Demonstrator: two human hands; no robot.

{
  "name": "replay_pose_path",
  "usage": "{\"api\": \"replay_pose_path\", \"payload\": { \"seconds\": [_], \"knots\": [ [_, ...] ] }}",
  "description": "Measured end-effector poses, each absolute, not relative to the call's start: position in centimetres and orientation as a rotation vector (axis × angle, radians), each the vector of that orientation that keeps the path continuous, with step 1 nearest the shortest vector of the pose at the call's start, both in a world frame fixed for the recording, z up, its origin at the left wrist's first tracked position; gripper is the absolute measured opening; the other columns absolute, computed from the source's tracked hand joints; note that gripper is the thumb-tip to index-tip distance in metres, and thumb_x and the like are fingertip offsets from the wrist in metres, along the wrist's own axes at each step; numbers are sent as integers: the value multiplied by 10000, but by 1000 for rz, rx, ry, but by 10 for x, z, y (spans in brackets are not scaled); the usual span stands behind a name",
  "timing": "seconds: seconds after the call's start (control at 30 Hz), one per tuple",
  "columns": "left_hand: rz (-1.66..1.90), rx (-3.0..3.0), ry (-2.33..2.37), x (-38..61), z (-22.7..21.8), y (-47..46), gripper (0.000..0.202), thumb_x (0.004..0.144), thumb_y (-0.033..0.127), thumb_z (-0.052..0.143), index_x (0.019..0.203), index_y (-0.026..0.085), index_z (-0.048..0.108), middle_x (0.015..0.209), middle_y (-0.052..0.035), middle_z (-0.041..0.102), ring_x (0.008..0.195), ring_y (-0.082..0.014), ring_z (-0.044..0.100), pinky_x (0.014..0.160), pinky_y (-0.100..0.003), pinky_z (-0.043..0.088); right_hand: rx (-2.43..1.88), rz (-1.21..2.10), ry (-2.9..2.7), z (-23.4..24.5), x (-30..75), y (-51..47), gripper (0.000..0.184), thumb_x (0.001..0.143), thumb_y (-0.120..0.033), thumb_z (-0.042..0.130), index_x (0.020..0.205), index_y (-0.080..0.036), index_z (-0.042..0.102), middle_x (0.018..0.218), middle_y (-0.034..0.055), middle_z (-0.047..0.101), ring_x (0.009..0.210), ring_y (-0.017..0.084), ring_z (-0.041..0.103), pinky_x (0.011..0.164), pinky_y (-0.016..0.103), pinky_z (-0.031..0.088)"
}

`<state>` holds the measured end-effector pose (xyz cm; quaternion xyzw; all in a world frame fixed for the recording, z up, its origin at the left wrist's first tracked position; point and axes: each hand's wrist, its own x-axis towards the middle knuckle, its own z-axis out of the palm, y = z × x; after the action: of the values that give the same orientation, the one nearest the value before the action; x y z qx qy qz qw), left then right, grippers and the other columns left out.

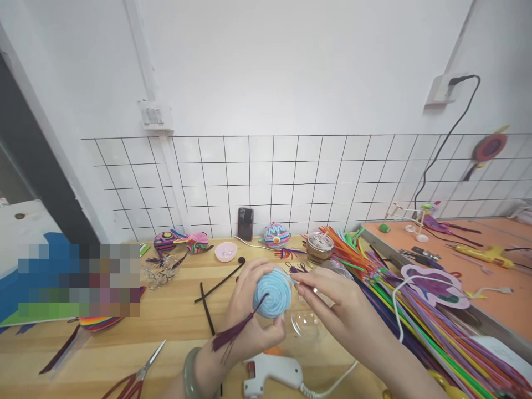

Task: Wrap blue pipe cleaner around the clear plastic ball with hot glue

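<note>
My left hand (241,307) is wrapped around a light blue ball (275,296) wound in fuzzy pipe cleaner coils. A dark purple tassel (233,335) hangs from the ball's near face, across my left wrist. At the ball's right side, the thumb and fingers of my right hand (343,305) are pinched on what looks like a loose end of the light blue pipe cleaner (292,280). Below my hands lies a white glue gun (276,372). A clear plastic half shell (305,324) rests under my right hand.
Red-handled scissors (139,377) lie front left. Bundled pipe cleaners (415,316) cover the right side. Along the back stand a pink dish (225,252), a phone (245,223), a striped ball (276,235) and a lidded cup (319,249). The glue gun's white cord (332,388) trails right.
</note>
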<state>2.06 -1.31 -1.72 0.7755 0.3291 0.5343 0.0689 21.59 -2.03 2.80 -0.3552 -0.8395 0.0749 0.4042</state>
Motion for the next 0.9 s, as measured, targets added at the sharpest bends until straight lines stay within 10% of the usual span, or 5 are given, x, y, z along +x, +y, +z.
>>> {"api": "replay_pose_path", "payload": {
  "seconds": [0.9],
  "knots": [
    [1722, 2144, 946, 25, -13, -18, 613, 661, 163, 583, 1237, 261, 400, 1243, -93, 505, 1216, -290, 474, 1029, -495, 380, -797, 166, -2033, 29, 205, -29, 251, 930, -169, 499, 1085, -159, 696, 770, 81, 701, 702, 201, 648, 616, 324, 537]
  ]
}}
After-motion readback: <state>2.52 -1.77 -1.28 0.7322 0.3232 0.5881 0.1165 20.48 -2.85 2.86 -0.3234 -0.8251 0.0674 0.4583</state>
